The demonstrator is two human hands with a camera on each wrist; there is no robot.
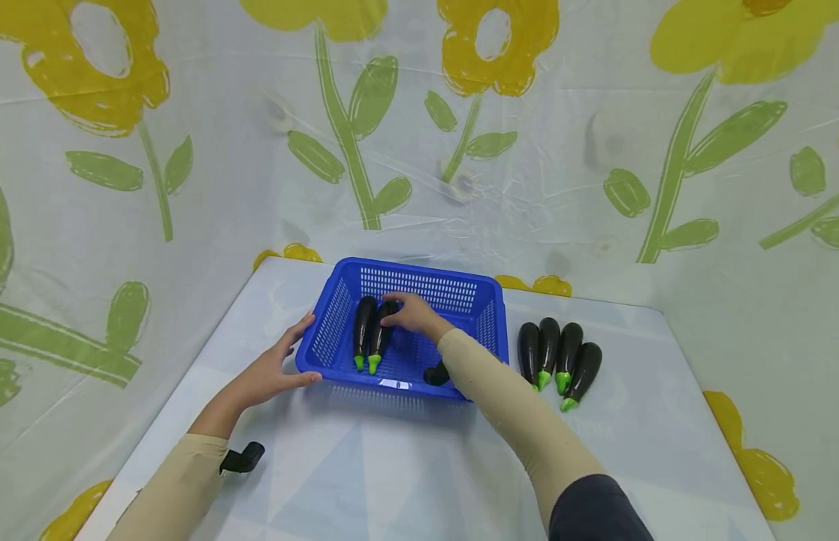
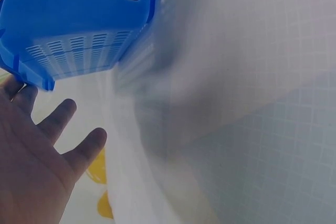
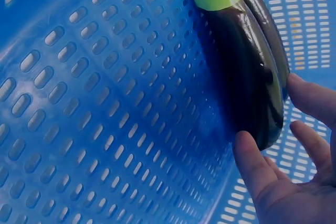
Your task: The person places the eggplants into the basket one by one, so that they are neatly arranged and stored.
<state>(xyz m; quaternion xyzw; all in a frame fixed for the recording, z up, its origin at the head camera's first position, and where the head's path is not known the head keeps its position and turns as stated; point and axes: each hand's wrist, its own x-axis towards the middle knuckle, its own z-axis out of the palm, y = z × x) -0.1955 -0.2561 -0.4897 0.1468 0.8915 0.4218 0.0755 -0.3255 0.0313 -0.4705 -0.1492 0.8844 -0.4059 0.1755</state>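
Observation:
Two dark eggplants with green caps lie side by side in a blue basket (image 1: 408, 379). My right hand (image 1: 411, 312) reaches inside, its thumb and fingers at the rounded end of the right eggplant (image 1: 378, 338), pinching it lightly. In the right wrist view that eggplant (image 3: 244, 72) is in front, and the second one shows partly behind it. The left eggplant (image 1: 363, 330) lies beside it. At the basket's left side, my left hand (image 1: 267, 376) has spread fingers that touch the rim; its thumb lies by the front left corner.
Several more eggplants (image 1: 569, 353) lie grouped on the table (image 1: 365, 481), right of the basket. A curtain (image 1: 547, 188) with yellow flowers hangs behind and beside the table. A black wrist device (image 1: 243, 457) sticks out from the left sleeve.

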